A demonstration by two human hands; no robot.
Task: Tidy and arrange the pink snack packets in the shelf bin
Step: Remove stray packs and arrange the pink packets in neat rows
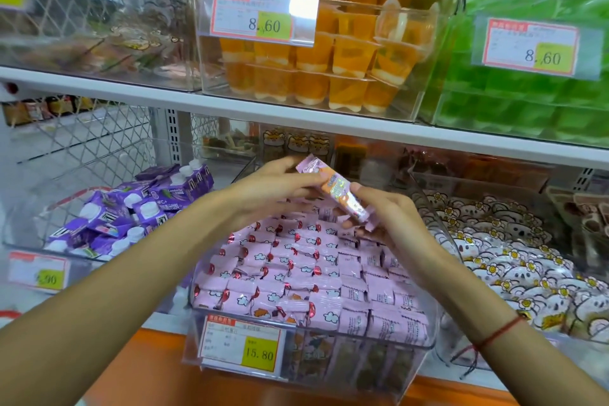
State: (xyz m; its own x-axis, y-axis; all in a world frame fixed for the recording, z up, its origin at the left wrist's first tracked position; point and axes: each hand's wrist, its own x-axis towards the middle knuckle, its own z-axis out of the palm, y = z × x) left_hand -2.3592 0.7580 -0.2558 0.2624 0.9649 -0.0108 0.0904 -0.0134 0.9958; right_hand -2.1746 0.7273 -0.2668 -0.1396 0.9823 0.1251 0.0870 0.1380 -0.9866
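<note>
Clear plastic shelf bin [431, 344], centre near, packed with rows of pink snack packets [296, 273]. Above its far end, left hand [263, 194] and right hand [392, 217] each pinch one long pink-and-orange packet [339, 191], tilted.

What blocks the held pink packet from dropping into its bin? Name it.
Nothing visible. The pink packet, pinched between the left hand and right hand, sits above the open-topped clear bin; only the packed pink packets lie below.

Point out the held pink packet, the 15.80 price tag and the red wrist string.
pink packet [333, 187], head view, wrapper's middle
15.80 price tag [259, 354], head view, yellow patch
red wrist string [501, 331], head view, strand across right wrist
</note>
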